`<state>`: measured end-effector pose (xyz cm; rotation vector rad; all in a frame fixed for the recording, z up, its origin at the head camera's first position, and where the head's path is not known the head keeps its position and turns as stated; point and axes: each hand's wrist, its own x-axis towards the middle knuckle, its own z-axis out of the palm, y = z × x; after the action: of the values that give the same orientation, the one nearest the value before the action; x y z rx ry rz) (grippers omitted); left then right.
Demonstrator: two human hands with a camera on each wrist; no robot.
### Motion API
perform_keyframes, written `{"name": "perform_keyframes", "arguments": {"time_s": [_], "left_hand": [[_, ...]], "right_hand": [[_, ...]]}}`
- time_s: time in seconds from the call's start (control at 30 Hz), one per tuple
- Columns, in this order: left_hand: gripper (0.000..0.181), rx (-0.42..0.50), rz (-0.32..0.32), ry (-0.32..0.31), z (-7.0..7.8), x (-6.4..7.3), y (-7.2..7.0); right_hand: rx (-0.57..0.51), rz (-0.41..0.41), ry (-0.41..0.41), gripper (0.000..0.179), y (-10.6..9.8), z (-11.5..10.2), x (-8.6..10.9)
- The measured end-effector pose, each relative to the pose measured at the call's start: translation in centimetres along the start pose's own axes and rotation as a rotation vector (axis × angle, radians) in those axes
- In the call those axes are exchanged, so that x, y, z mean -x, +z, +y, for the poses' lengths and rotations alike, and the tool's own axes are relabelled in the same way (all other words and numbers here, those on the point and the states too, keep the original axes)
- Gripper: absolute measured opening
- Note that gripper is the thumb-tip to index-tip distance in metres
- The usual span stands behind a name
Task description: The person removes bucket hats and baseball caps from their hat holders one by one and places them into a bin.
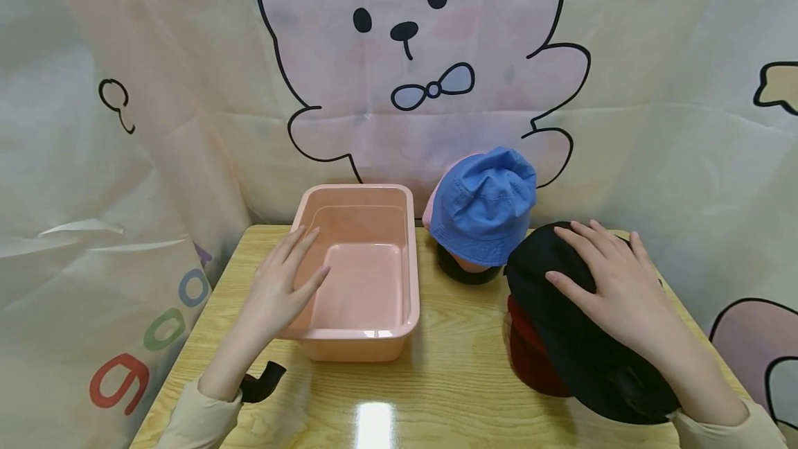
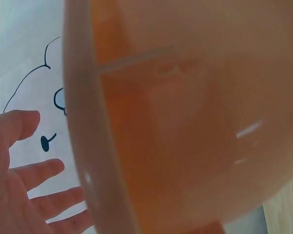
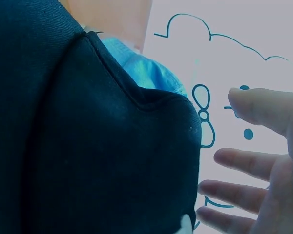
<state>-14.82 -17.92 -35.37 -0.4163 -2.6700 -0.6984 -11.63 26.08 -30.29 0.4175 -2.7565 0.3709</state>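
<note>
A pink plastic basin (image 1: 408,283) stands on the wooden table. Over its left rim is my left hand (image 1: 279,289), fingers straight and spread; in the left wrist view the basin wall fills most of the picture beside the fingers. On the right, a black hat (image 1: 561,310) leans over a dark red hat (image 1: 530,355). My right hand (image 1: 614,286) is above the black hat with fingers extended, gripping nothing; whether it touches the cloth I cannot tell. The right wrist view shows the black hat (image 3: 112,146) close up beside the loose fingers.
A blue bucket hat (image 1: 486,206) sits at the back, between basin and black hat, with a pink edge (image 1: 428,212) behind it and a black round piece (image 1: 467,272) beneath. A curtain with a bear drawing (image 1: 499,116) hangs behind the table (image 1: 461,380). A black strap (image 1: 264,383) shows at the left wrist.
</note>
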Motion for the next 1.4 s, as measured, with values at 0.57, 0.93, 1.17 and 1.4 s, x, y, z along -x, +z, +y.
{"name": "perform_keyframes", "arguments": {"time_s": [0.57, 0.93, 1.17, 1.4], "left_hand": [[0.051, 0.125, 0.095, -0.023, -1.2, 0.7, 0.1], [0.049, 0.180, 0.080, -0.076, -1.8, 1.3, -0.2], [0.049, 0.199, 0.092, -0.105, -2.4, 1.7, -0.2], [0.048, 0.213, 0.148, -0.096, -3.1, 2.0, 0.1]], "right_hand": [[-0.018, 0.014, 0.004, 0.062, -0.3, 0.6, 0.2], [-0.010, 0.028, 0.018, 0.062, -0.1, 1.2, 0.5], [-0.004, 0.032, 0.011, 0.062, 0.0, 1.7, 0.6], [0.004, 0.039, 0.015, 0.060, 0.1, 2.5, 0.5]]}}
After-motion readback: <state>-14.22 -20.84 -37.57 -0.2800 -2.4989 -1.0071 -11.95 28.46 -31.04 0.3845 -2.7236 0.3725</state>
